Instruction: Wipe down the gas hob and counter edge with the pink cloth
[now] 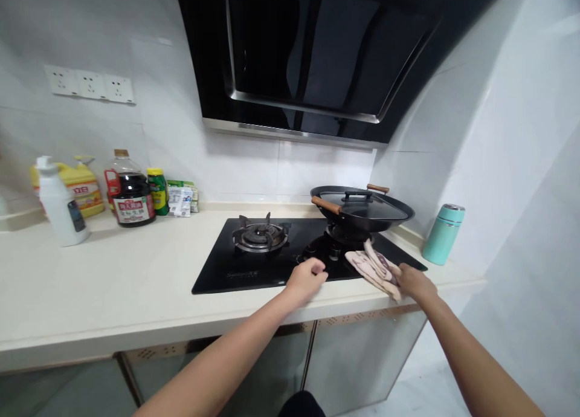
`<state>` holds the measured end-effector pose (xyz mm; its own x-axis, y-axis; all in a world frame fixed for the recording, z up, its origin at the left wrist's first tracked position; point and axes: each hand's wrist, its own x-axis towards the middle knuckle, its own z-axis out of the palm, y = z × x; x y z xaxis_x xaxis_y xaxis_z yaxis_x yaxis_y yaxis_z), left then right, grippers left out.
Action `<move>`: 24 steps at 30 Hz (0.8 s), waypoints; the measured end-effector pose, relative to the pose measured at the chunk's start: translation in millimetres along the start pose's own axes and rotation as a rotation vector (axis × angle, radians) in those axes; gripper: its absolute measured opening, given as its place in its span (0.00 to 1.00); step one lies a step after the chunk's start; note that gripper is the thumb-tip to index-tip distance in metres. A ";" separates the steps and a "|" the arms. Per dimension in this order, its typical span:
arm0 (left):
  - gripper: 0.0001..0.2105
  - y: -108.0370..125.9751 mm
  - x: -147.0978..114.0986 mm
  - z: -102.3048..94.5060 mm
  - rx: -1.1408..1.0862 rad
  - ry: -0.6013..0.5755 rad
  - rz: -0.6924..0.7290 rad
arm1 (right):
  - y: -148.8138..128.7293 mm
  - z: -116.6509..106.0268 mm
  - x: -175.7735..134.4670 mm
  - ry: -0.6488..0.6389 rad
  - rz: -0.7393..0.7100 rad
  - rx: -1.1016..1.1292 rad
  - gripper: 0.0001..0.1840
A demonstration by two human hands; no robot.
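Note:
My right hand [415, 285] grips one end of a folded, pale pink cloth with darker patches [372, 267]. The cloth lies over the front right part of the black glass gas stove [267, 277], its near corner hanging past the stove's edge. My left hand [307, 280] is at the stove's front edge, fingers curled in and nothing visible in them. Just beyond it are the stove's control knobs [334, 252]. A black wok with wooden handles [376, 225] sits on the right burner, covered by a lid [362, 206]. On the left burner [260, 236] there is no pan.
A mint-green flask [444, 234] stands by the right wall. Left on the counter [136, 278] are a white bottle [61, 208], a yellow jug [88, 190], a dark sauce bottle [132, 196], a green container [157, 192] and small packets [181, 200]. A black range hood [290, 60] hangs above.

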<state>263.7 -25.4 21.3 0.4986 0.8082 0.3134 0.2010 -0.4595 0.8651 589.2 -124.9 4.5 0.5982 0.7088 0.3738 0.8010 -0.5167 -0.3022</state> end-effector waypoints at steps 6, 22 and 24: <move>0.07 -21.3 -46.6 -68.2 0.218 -0.015 0.101 | 16.7 6.8 23.3 0.033 -0.155 0.076 0.28; 0.08 -45.8 -79.6 -91.8 0.452 0.146 0.307 | -37.6 35.3 -24.9 0.052 -0.449 -0.126 0.33; 0.08 -44.9 -79.1 -89.9 0.439 0.194 0.290 | -51.3 34.1 -38.3 0.102 -0.496 -0.072 0.28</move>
<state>139.4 -35.6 -7.2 0.4298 0.6598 0.6164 0.4314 -0.7498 0.5018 524.5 -109.1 -24.2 0.1417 0.8284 0.5419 0.9864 -0.1643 -0.0067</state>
